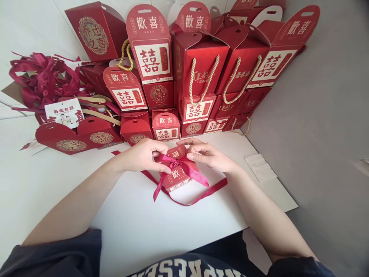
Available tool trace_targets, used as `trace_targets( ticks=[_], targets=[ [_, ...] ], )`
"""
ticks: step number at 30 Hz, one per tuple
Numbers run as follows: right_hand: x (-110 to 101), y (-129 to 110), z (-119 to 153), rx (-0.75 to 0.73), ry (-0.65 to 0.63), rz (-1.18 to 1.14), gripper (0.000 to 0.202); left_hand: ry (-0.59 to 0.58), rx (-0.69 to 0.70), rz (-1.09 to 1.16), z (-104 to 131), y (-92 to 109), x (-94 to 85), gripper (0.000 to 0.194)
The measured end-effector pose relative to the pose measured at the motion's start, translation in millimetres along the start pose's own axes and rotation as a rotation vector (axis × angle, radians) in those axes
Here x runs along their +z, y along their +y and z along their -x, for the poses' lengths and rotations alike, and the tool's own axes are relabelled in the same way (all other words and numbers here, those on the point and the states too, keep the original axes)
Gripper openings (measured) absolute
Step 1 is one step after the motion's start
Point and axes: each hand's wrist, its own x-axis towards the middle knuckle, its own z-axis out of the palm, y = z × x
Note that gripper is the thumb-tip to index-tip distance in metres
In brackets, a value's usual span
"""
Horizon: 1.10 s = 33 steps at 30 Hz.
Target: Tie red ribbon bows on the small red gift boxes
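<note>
The box (181, 179) is red — cream-lettered — its ribbon (196, 176) magenta.

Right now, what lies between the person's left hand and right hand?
In the head view, a small red box with a pink ribbon bow on top lies between them.

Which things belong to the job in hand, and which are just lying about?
In hand: small red box, its ribbon bow, left hand, right hand.

Apparently lying about: stacked red boxes, tangled ribbons, printed card, flat white pieces, loose ribbon nearby.
</note>
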Motion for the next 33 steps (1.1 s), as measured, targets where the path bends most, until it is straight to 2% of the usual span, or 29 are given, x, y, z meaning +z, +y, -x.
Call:
trace_targets(
  ticks=[7, 11, 15, 18, 20, 21, 23, 26, 28, 33],
  targets=[
    [0, 0, 1, 0.004, 0.002, 0.015, 0.035, -0.016, 0.09, 0.012, -2, -7, 1.4, 0.058],
    [0, 3, 0, -0.012, -0.003, 0.008, 0.034, -0.023, 0.157, 0.092, -5, -14, 3.9, 0.06],
    [1, 6, 0, -0.011, 0.004, -0.027, 0.034, -0.004, 0.157, 0.2, -5, -19, 5.5, 0.06],
    [-3, 3, 5, 0.033, 0.129, -0.043, 0.02, 0.045, 0.093, 0.28, -4, -20, 3.1, 0.05],
    [-9, -4, 11, 0.079, 0.235, 0.045, 0.025, 0.056, 0.049, 0.292, -4, -19, 0.8, 0.041],
    [-13, -8, 14, 0.114, 0.241, 0.116, 0.029, 0.059, 0.039, 0.284, -3, -18, 0.0, 0.04],
    [-20, -16, 21, 0.221, 0.107, 0.231, 0.042, 0.075, 0.039, 0.257, -3, -14, -0.3, 0.04],
    [-22, -25, 30, 0.378, -0.168, 0.199, 0.048, 0.121, 0.053, 0.215, -2, -10, 3.1, 0.043],
    [-20, -29, 32, 0.431, -0.21, 0.104, 0.045, 0.168, 0.055, 0.169, -2, -9, 6.7, 0.047],
    [-16, -33, 31, 0.435, -0.196, -0.186, 0.051, 0.259, 0.096, 0.062, -2, -12, 14.4, 0.052]
  ],
)
